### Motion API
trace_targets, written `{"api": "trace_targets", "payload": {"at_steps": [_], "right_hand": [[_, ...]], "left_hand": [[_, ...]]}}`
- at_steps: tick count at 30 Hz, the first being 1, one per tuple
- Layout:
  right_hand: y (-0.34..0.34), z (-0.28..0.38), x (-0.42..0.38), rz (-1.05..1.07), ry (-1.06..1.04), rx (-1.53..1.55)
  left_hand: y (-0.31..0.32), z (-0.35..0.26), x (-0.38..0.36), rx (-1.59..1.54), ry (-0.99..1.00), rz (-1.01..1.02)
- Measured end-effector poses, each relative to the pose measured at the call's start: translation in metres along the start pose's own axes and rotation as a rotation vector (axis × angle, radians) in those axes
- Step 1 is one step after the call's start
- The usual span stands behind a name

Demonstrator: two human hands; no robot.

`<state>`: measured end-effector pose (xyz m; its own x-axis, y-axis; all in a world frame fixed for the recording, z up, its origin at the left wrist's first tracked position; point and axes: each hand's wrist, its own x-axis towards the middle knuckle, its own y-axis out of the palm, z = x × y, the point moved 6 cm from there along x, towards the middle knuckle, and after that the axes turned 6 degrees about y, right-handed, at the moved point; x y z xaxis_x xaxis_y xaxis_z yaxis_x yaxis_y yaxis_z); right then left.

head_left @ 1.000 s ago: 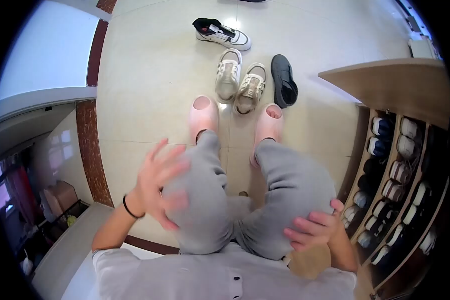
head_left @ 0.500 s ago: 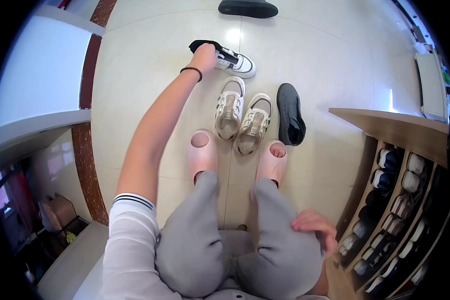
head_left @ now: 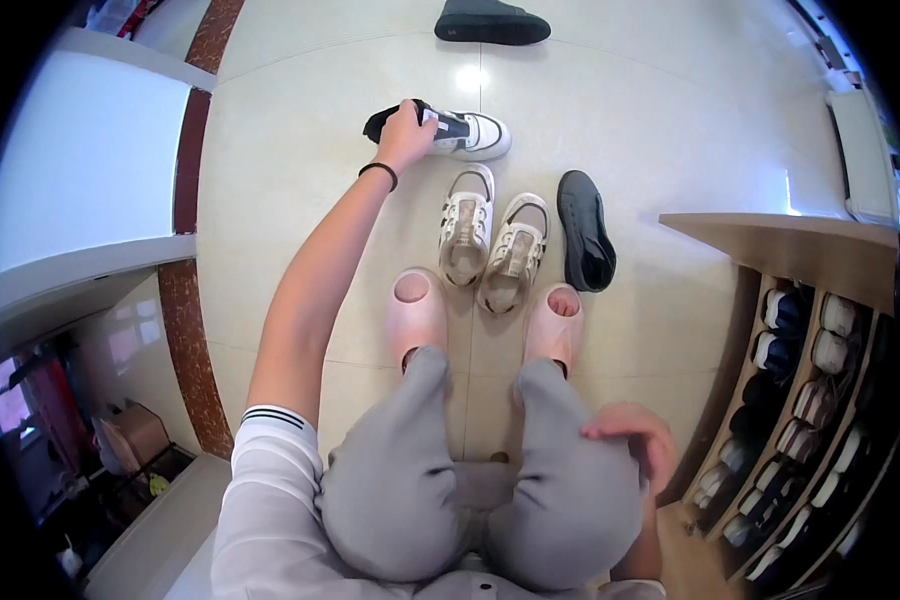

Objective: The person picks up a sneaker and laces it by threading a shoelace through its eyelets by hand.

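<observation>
My left hand (head_left: 406, 136) reaches far forward, fingers wrapped over the black collar of a white-and-black sneaker (head_left: 484, 136). That shoe lies sideways on the floor, toe to the right; my hand hides part of its opening. Just nearer stand two white-and-beige sneakers, the left one (head_left: 463, 236) and the right one (head_left: 512, 256), side by side with toes pointing away. A dark grey shoe (head_left: 582, 230) is to their right. My right hand (head_left: 635, 434) rests open on my right knee, slightly blurred, holding nothing.
Another dark shoe (head_left: 490, 24) lies at the far top. My feet wear pink slides (head_left: 416, 318). On the right, a tilted-out shoe cabinet (head_left: 785, 400) holds rows of shoes below a wooden panel (head_left: 760, 240). At left are a white panel (head_left: 95, 150) and a low bench (head_left: 150, 540).
My left hand has shifted slightly left and nearer on the sneaker's collar, and the sneaker's heel end has moved with it. The view has shifted a little. My right hand stays on the knee.
</observation>
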<state>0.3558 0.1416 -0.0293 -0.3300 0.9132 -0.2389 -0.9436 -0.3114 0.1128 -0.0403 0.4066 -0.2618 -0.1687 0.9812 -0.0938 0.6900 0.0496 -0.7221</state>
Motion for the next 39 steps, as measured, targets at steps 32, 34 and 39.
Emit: {"api": "trace_targets", "payload": {"at_steps": [32, 34, 39], "right_hand": [[0.063, 0.145, -0.133, -0.289, -0.469, -0.533], [0.072, 0.138, -0.146, -0.316, -0.479, -0.476], [0.108, 0.129, -0.173, -0.290, -0.484, -0.579]], "left_hand": [[-0.170, -0.370, -0.479, -0.878, 0.146, 0.493], [-0.175, -0.378, -0.494, -0.221, 0.527, 0.513], [-0.133, -0.355, -0.509, 0.415, 0.783, 0.608]]}}
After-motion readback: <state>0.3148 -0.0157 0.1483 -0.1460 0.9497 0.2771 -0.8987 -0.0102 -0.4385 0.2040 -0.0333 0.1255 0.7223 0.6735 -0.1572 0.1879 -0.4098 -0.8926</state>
